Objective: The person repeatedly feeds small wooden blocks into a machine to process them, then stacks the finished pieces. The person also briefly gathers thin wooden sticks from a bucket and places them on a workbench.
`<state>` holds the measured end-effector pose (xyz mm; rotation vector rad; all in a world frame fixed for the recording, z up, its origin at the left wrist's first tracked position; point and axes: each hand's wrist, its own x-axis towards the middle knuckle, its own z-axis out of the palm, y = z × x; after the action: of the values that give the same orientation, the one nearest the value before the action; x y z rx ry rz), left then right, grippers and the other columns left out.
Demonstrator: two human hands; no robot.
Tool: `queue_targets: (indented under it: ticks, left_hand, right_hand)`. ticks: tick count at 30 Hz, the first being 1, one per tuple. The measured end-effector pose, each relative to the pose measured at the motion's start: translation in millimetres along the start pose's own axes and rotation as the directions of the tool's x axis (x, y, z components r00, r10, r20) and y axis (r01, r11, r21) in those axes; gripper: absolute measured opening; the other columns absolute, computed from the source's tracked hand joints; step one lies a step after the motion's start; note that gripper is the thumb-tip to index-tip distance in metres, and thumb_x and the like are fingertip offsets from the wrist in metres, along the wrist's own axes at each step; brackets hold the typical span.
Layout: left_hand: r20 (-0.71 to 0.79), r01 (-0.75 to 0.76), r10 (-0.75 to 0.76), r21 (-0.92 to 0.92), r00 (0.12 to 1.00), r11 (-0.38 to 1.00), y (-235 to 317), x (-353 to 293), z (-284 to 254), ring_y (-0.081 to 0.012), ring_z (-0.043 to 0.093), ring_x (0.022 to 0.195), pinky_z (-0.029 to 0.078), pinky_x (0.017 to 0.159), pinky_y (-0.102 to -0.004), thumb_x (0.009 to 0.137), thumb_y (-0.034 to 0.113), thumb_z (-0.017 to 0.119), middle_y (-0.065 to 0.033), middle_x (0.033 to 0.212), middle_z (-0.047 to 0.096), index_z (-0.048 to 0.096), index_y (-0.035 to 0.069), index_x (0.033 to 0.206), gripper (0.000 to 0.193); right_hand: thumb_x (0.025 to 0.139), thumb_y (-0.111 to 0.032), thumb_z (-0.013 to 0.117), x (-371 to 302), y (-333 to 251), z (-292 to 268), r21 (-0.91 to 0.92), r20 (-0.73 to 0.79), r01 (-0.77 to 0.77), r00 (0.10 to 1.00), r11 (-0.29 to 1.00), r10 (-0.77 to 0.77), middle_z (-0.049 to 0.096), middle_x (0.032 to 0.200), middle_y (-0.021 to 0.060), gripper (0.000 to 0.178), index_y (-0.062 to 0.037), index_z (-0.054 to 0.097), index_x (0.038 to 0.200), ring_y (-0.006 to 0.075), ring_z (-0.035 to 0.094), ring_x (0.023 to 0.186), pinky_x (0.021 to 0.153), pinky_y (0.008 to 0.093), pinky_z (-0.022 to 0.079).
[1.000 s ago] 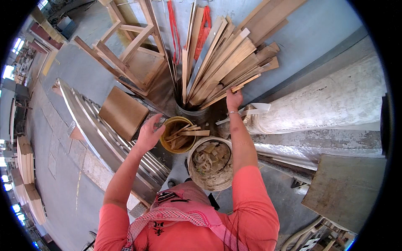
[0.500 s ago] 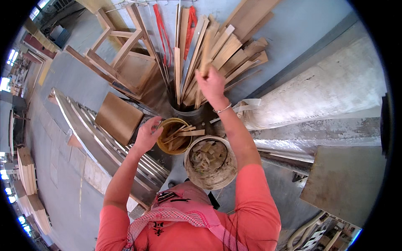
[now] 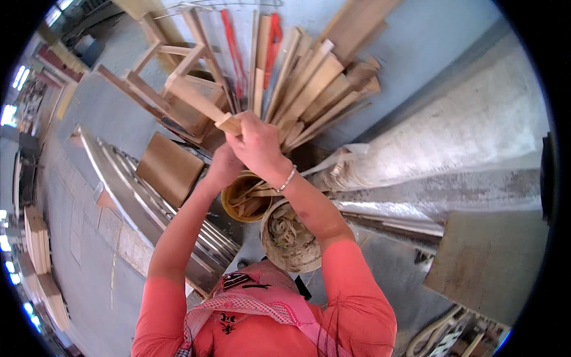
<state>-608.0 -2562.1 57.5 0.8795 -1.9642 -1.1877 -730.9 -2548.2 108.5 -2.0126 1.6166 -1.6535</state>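
My right hand [image 3: 260, 144] is closed around a pale wooden strip [image 3: 199, 101], which slants up and to the left. A short wood end [image 3: 228, 124] shows right at its fingers; whether it belongs to the same strip I cannot tell. Just below and left, my left hand [image 3: 225, 168] meets the right one, and its fingers are hidden behind it. Behind the hands, many wooden offcuts [image 3: 321, 83] stand fanned out against the wall, their holder mostly covered. Beneath my wrists sits a yellow bucket [image 3: 225, 205] with wood scraps in it.
Nearer me stands a dirty white bucket [image 3: 309, 262] of scraps. To the left are a wooden chair frame [image 3: 137, 80], a brown board [image 3: 169, 168] and leaning pale rails [image 3: 128, 196]. A large wrapped roll [image 3: 440, 131] and a flat panel [image 3: 482, 268] lie on the right.
My right hand has come left and nearer with the wooden strip, which now tilts left instead of upward. The left hand has moved right and slightly up to meet it.
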Motion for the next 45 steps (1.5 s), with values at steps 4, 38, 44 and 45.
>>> queue_targets:
  ticks: [4,38,44,45]
  left_hand:
    - [-0.117,-0.084,0.095,0.098,0.989,0.992,-3,15,-2,-0.025,0.064,0.077,0.048,0.069,-0.0336,0.073,-0.003,0.057,-0.0204,0.084,0.063,0.062,-0.001,0.087,0.014]
    - [-0.986,-0.2,-0.156,-0.163,0.052,0.966,180,-601,-309,-0.013,0.059,0.077,0.051,0.065,-0.0274,0.093,0.021,0.048,-0.0062,0.099,0.06,0.047,0.0,0.121,0.035]
    - [-0.917,-0.217,-0.367,-0.394,0.156,0.893,160,-762,-224,-0.014,0.06,0.087,0.052,0.069,-0.0284,0.091,0.027,0.053,-0.0099,0.108,0.058,0.045,0.001,0.124,0.043]
    - [-0.912,-0.233,-0.387,-0.41,0.139,0.882,168,-784,-216,-0.013,0.06,0.087,0.051,0.07,-0.0267,0.09,0.027,0.053,-0.0105,0.109,0.058,0.046,0.001,0.122,0.042]
  right_hand:
    - [0.068,-0.018,0.075,17,-13,-6,0.0,-0.111,0.036,0.993,0.999,-0.036,0.06,0.072,0.0105,0.028,-0.0044,0.058,0.087,0.0253,0.06,0.057,0.051,0.0327,0.048]
    - [0.083,-0.026,0.064,-146,-371,88,0.204,0.963,-0.333,-0.102,0.921,-0.25,0.046,0.067,-0.003,0.031,-0.0004,0.056,0.097,0.0049,0.039,0.062,0.055,0.0216,0.036]
    - [0.087,-0.03,0.059,-267,-524,153,0.103,0.815,-0.401,-0.49,0.91,-0.308,0.05,0.065,-0.0024,0.028,-0.0056,0.052,0.097,0.0022,0.042,0.045,0.039,0.0171,0.034]
    - [0.088,-0.03,0.058,-288,-550,163,0.094,0.781,-0.394,-0.541,0.915,-0.313,0.05,0.064,-0.0023,0.027,-0.006,0.052,0.097,0.0021,0.042,0.044,0.038,0.0167,0.034]
